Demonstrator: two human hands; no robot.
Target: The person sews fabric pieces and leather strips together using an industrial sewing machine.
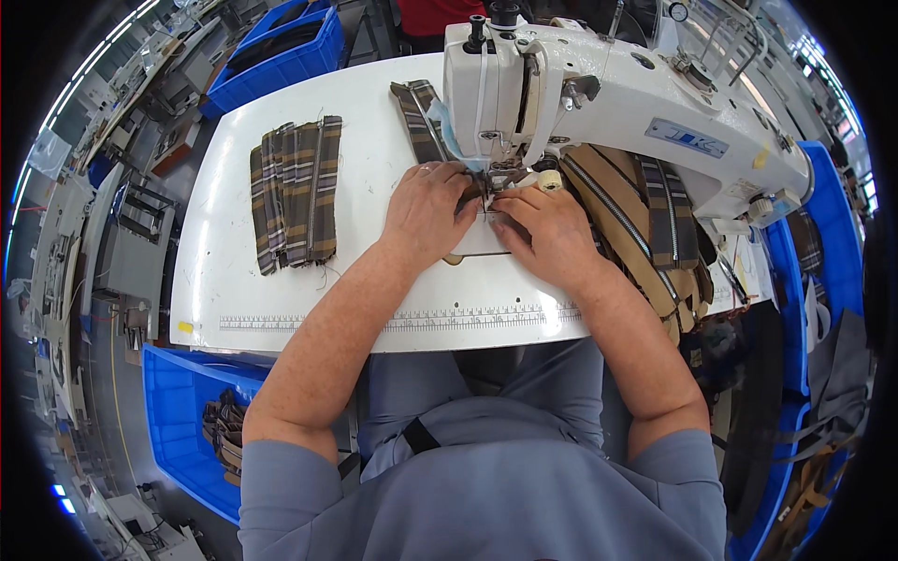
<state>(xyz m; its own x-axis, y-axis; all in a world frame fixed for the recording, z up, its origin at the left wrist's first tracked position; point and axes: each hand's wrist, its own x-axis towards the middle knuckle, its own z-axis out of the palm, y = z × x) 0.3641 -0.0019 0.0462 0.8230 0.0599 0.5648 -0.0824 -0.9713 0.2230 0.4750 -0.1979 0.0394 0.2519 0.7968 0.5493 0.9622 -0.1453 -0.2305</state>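
Observation:
A white sewing machine [599, 84] stands at the back of a white table [224, 215]. My left hand [426, 210] and my right hand [543, 224] lie flat side by side just in front of its needle, pressing on a small fabric piece [477, 238] under the presser foot. My right index finger wears a wrap of pale tape. A plaid strip [418, 117] trails away behind the needle.
A stack of brown plaid zipper pieces [295, 192] lies left of my hands. More plaid and tan pieces [645, 224] pile up at the right under the machine arm. Blue bins stand at lower left [178, 411], back left [281, 56] and right [795, 280]. A ruler scale [393, 321] runs along the table's front edge.

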